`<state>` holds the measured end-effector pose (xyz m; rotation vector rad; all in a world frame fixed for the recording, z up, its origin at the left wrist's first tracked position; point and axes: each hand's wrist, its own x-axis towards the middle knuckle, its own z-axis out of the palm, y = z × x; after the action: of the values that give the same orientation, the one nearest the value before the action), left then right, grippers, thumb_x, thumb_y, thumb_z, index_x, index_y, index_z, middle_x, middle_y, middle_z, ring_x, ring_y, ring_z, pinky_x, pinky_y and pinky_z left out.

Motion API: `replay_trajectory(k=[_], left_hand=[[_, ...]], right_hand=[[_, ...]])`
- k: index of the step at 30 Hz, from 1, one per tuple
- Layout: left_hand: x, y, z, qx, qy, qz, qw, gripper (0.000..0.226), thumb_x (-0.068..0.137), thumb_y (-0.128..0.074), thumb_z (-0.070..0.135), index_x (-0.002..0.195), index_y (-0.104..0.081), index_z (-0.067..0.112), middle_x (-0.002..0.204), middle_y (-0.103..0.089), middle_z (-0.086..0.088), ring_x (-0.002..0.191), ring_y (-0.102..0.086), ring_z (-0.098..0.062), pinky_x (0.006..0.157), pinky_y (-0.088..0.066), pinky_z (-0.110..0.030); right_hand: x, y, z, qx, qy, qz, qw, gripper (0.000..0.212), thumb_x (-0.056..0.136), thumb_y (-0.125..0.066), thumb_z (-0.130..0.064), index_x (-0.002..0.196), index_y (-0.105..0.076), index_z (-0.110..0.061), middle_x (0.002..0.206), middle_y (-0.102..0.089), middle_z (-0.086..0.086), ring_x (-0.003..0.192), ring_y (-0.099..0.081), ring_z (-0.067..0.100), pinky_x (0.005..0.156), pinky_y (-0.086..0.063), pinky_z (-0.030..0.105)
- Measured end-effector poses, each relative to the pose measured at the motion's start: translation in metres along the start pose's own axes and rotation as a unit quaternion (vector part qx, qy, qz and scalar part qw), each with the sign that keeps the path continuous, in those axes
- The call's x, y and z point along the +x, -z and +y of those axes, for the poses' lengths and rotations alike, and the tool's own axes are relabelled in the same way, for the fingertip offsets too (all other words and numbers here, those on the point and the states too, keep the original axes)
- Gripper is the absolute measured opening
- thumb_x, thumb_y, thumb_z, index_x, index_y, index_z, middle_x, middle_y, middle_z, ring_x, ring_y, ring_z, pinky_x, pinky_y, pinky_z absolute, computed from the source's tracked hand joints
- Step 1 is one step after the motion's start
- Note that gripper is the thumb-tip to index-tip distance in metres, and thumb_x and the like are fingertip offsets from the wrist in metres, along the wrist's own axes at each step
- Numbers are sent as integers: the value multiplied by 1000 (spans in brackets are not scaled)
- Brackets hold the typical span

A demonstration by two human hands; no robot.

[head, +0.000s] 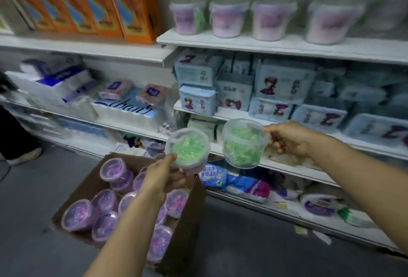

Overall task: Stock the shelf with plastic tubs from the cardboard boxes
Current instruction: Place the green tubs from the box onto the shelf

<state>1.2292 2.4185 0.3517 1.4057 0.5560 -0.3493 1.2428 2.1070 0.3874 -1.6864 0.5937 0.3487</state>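
Left hand (164, 174): curling its fingers under the left green tub (187, 147), thumb lying by the lid's rim.
Right hand (289, 140): pinching the right green tub (241, 144) at its right edge, thumb on top, fingers curling below.
Green tubs: hanging side by side, apart, in front of the lower shelves; the left one is hovering above the box's far edge.
Cardboard box (187, 221): sitting open on the floor (33, 188), holding purple-lidded tubs (77, 215) lying tilted.
Top shelf (265, 45): carrying a blurred row of pink tubs (229, 19).
Orange cartons (88, 0): standing on the upper left shelf.
Blue packets (284, 84): lying stacked under the top shelf.
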Motion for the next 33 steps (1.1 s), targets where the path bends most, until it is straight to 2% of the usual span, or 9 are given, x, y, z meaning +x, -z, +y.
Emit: replay_trajectory(k=[6, 12, 16, 19, 23, 27, 30, 32, 33], left_hand=[[-75, -124, -15, 18, -15, -75, 997, 26, 92, -60, 27, 98, -57, 2, 88, -63, -17, 74, -65, -28, 51, -59, -28], [-149, -253, -44, 7, -30, -169, 985, 33, 93, -60, 27, 114, -56, 2, 106, -60, -20, 90, -67, -32, 67, -61, -33], [-193, -316, -46, 14, -46, -203, 978, 27, 92, -62, 31, 101, -61, 5, 109, -64, -19, 92, -69, -32, 70, -61, -34], [-211, -348, -35, 26, -63, -209, 975, 30, 91, -63, 31, 100, -61, 3, 106, -63, -20, 93, -69, -35, 72, -61, -36], [-220, -383, -6, 32, -86, -225, 970, 33, 90, -64, 34, 104, -61, 4, 111, -61, -19, 81, -72, -31, 77, -60, -38], [-212, -416, 23, 39, -123, -244, 961, 39, 91, -62, 34, 111, -62, 1, 110, -65, -17, 70, -73, -24, 78, -60, -38], [-204, -436, 43, 33, -132, -258, 956, 42, 91, -62, 34, 115, -61, -1, 106, -64, -16, 77, -72, -26, 81, -58, -38], [-198, -449, 54, 35, -135, -262, 955, 44, 90, -63, 36, 115, -59, 0, 109, -63, -18, 85, -71, -30, 79, -59, -37], [-195, -455, 59, 35, -136, -260, 955, 42, 89, -63, 36, 112, -59, 0, 109, -62, -19, 87, -71, -32, 78, -60, -37]], right_hand=[[-90, 139, 27, 34, 37, 62, 997, 15, 93, -56, -23, 83, -57, -12, 63, -50, 6, 36, -40, 10, 40, -35, 19], [-177, 285, 58, 74, 81, 142, 984, 20, 92, -56, -22, 74, -55, -12, 54, -48, 4, 40, -37, 12, 46, -32, 22], [-210, 357, 66, 108, 101, 201, 968, 25, 91, -54, -19, 66, -51, -15, 48, -46, 1, 34, -36, 9, 43, -33, 20], [-216, 394, 60, 157, 113, 235, 952, 22, 89, -55, -20, 67, -52, -16, 44, -47, -1, 32, -36, 9, 39, -36, 18], [-204, 426, 39, 252, 137, 291, 913, 10, 90, -56, -21, 86, -56, -12, 58, -47, 3, 38, -40, 12, 40, -43, 22], [-180, 446, 11, 339, 155, 305, 877, 15, 92, -57, -26, 84, -54, -14, 59, -46, 2, 43, -41, 11, 47, -51, 29], [-157, 454, -7, 406, 161, 294, 850, 13, 94, -54, -25, 100, -54, -13, 60, -45, 2, 42, -40, 9, 54, -53, 32], [-143, 456, -18, 439, 168, 292, 833, 21, 96, -51, -21, 114, -54, -10, 60, -45, 4, 41, -45, 11, 55, -53, 31], [-136, 457, -22, 442, 173, 292, 830, 27, 97, -48, -18, 121, -52, -8, 64, -49, 6, 47, -51, 15, 63, -55, 34]])
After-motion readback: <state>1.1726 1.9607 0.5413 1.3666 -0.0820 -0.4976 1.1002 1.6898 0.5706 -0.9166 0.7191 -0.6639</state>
